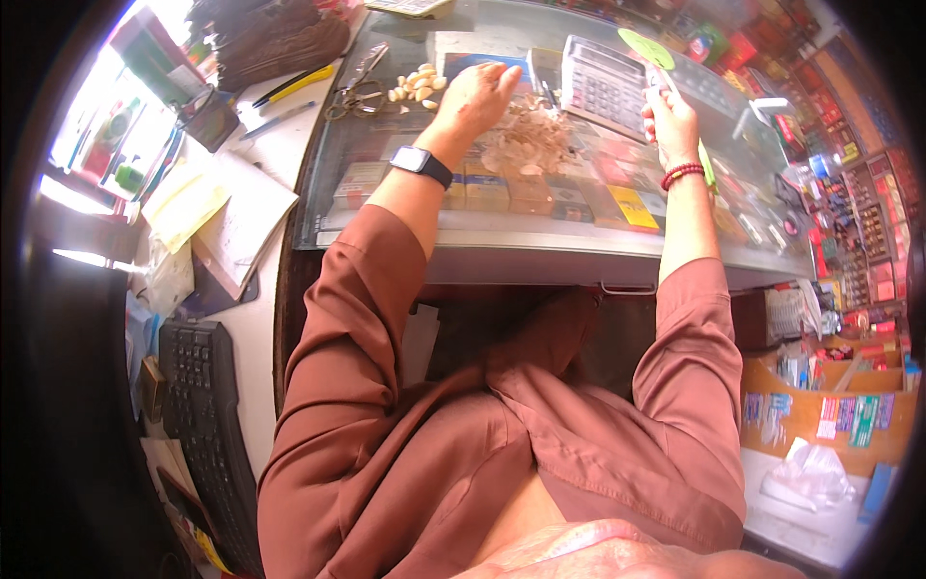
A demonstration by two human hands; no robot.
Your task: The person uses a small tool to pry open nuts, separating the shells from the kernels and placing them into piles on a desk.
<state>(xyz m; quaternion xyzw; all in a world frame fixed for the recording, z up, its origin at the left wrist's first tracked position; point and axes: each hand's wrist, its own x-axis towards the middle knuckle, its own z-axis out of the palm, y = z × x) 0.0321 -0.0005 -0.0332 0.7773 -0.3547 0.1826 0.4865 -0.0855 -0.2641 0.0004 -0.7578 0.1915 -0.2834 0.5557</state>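
My left hand (479, 98), its wrist wearing a dark-banded watch (412, 159), is over the glass counter top (347, 155) with fingers bent down. Its fingertips are partly hidden, so I cannot see whether they pinch anything. Peeled garlic cloves (419, 83) lie in a small heap just left of it. On its right is a loose pile of papery garlic skins (532, 134). My right hand (673, 119), with a red bead bracelet at the wrist, grips a lime-green plastic implement (646, 48) with a flat rounded head. A desktop calculator (604, 87) lies beside that hand.
Scissors (362, 90) rest left of the cloves. Pens, a mesh pen holder (207, 119), papers (242, 217) and a black keyboard (199, 405) occupy the white desk at left. Boxed goods show beneath the glass. At right are packed shelves (868, 210) and a plastic bag (806, 474).
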